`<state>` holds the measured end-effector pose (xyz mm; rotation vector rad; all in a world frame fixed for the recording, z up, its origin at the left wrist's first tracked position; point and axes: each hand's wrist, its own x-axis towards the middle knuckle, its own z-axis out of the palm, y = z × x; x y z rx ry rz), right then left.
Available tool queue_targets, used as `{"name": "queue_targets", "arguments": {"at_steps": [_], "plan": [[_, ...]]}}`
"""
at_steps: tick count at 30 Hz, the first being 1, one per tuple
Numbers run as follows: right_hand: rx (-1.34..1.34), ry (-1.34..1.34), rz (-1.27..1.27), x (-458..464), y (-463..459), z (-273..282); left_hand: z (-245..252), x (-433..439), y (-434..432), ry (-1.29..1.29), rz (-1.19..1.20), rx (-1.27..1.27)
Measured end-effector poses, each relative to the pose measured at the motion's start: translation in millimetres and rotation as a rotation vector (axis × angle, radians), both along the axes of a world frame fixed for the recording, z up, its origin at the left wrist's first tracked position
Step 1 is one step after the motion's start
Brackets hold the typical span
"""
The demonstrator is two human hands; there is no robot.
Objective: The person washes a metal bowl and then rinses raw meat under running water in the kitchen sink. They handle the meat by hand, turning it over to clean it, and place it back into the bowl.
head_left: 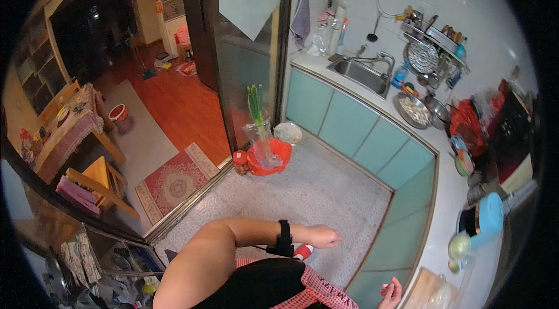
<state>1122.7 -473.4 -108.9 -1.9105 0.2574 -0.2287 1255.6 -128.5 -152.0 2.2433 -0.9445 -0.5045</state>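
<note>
My left hand [324, 237] hangs over the kitchen floor in front of my body, fingers loosely bent, with no object visible in it. A black strap with a small device [283, 243] circles that wrist. At the lower edge, my right hand [390, 293] is raised beside the counter with its fingers apart and nothing in them. Nearest to it lies a wooden cutting board [421, 289], with a pale item in clear plastic [441, 296] on it. Further along the countertop is a round pale-green vegetable in plastic wrap [459, 245], by a light-blue container [491, 213].
Green cabinets [353, 125] run under the counter. A metal bowl of pale pieces [412, 110] stands right of the sink [360, 74]. On the floor are a red bag [279, 156] with green onions [255, 108], a lidded jar [240, 162] and a white basin [288, 133] near the glass door [249, 60].
</note>
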Motion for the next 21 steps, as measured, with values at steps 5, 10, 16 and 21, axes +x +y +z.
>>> {"name": "queue_targets", "arguments": {"at_steps": [5, 10, 16, 21], "plan": [[0.116, 0.072, 0.086, 164.7, 15.2, -12.3, 5.0, 94.0, 28.5, 0.022, 0.004, 0.098], [0.122, 0.01, 0.281, 326.5, 62.8, 20.2, 18.1, 169.5, 74.2, -0.005, 0.031, 0.096], [0.038, -0.046, 0.69, 504.6, 174.1, 78.0, 35.8, 260.6, 125.0, 0.049, 0.129, 0.31], [0.017, -0.106, 0.855, 605.0, 282.3, 106.4, 18.9, 363.1, 191.6, -0.149, 0.088, 0.298]]}}
